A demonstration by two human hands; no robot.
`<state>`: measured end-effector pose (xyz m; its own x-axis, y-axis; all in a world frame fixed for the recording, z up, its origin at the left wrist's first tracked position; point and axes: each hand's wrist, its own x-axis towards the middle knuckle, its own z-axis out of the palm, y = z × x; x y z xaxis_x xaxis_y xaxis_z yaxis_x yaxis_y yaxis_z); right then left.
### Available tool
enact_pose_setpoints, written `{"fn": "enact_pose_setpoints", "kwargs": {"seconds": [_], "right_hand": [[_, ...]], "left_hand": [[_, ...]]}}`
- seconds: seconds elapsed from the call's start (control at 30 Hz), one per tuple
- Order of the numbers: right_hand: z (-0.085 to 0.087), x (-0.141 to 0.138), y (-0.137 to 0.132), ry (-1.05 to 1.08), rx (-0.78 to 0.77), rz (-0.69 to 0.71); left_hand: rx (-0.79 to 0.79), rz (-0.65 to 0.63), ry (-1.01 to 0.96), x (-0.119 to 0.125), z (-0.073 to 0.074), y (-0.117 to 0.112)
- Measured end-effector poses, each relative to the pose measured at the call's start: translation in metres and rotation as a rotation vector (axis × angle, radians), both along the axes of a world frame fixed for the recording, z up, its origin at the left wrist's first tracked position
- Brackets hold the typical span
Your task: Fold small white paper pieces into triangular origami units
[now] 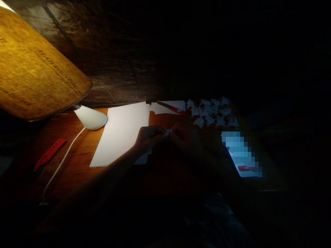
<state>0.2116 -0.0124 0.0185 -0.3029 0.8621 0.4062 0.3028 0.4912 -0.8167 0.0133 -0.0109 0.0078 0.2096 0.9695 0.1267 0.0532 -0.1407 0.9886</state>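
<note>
The scene is very dark. My left hand (148, 137) and my right hand (184, 137) meet over the wooden table (74, 155), fingers pinched together on a small white piece of folded paper (168, 131). Just left of my hands lies a stack of white paper sheets (121, 132). Behind my right hand sits a pile of several small folded white paper shapes (213, 112). More cut paper (168, 106) lies at the back with a red-handled tool (172, 109) on it.
A lamp with a yellow printed shade (33, 72) and white base (91, 117) stands at the left, its white cord (60, 163) trailing toward the front. A red strap-like object (50, 154) lies at the left. A lit phone screen (241, 155) glows at the right.
</note>
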Motion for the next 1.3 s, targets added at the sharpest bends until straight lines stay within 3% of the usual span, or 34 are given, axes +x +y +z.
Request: {"fn": "enact_pose_setpoints", "kwargs": {"seconds": [0.27,0.53,0.93,1.3], "right_hand": [[-0.0005,0.0012,0.0023,0.069,-0.060,0.069],[-0.0019,0.0022,0.0026,0.081,-0.075,0.037],[0.0005,0.0031,0.0016,-0.011,0.081,-0.013],[0.0006,0.0062,0.0033,-0.024,0.028,0.055]], "left_hand": [[0.000,0.005,0.029,-0.0009,0.0007,0.0009],[0.031,-0.018,0.011,-0.0012,-0.0041,0.0024],[0.072,0.041,0.039,0.0007,-0.0034,0.0013],[0.028,0.051,0.008,0.0010,-0.0047,0.0033]]}}
